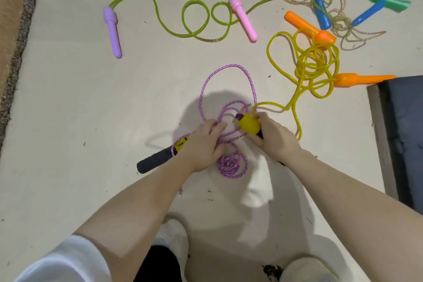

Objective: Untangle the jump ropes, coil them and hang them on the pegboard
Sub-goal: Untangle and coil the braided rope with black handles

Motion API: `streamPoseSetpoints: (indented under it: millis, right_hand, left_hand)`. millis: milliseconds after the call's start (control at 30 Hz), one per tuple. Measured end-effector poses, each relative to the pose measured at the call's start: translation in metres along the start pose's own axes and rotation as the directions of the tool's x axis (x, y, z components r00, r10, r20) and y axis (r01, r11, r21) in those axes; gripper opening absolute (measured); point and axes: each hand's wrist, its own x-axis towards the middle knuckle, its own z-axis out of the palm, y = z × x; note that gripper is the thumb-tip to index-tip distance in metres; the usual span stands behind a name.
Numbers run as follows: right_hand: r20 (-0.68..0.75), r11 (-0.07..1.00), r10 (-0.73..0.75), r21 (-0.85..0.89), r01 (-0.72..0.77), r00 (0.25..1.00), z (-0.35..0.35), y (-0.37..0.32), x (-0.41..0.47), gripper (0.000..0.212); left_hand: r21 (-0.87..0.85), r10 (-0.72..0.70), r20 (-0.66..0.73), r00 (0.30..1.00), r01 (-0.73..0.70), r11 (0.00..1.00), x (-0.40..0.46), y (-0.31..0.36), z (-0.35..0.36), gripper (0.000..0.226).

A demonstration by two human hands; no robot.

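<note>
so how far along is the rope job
Early. Nothing looks coiled or hung, and no pegboard is in view. In hand: the left hand grips the purple braided rope while the right hand holds its yellow-and-black handle. Left: the yellow rope, the green rope and the far tangle lie loose on the floor.

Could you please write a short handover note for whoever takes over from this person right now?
Left hand: grips strands of the purple braided rope, beside its black handle on the floor.
Right hand: holds the rope's other handle by its yellow cap.
A loop of the yellow rope with orange handles reaches the right hand.
The green rope with the lilac handle, the pink handle and the far tangle lie untouched.
Done: nothing coiled.
Left: untangle, coil and hang every rope. No pegboard in view.
</note>
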Motion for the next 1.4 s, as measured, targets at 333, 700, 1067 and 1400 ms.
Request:
streamPoseSetpoints:
  millis: [333,700,1067,1400]
  right_hand:
    - [-0.306,0.813,0.41,0.549,-0.193,0.859,-0.048,0.02,-0.002,0.044]
    - [-0.482,0.913,0.364,0.355,-0.202,0.797,-0.051,-0.004,-0.037,0.059]
    - [-0.117,0.77,-0.069,0.625,0.127,0.991,-0.065,-0.072,-0.051,0.027]
    - [-0.252,0.124,-0.14,0.955,0.27,0.957,-0.105,-0.101,-0.063,0.012]
  left_hand:
    - [0.554,0.253,0.37,0.894,-0.431,0.712,0.003,0.032,0.004,0.047]
    - [-0.455,-0.196,0.068,0.978,0.206,0.867,0.01,0.062,-0.081,0.025]
    - [-0.84,-0.148,-0.367,0.918,-0.259,0.477,-0.01,0.13,-0.186,0.064]
    - [-0.968,0.06,-0.19,0.98,-0.197,0.155,-0.036,0.137,-0.198,0.076]
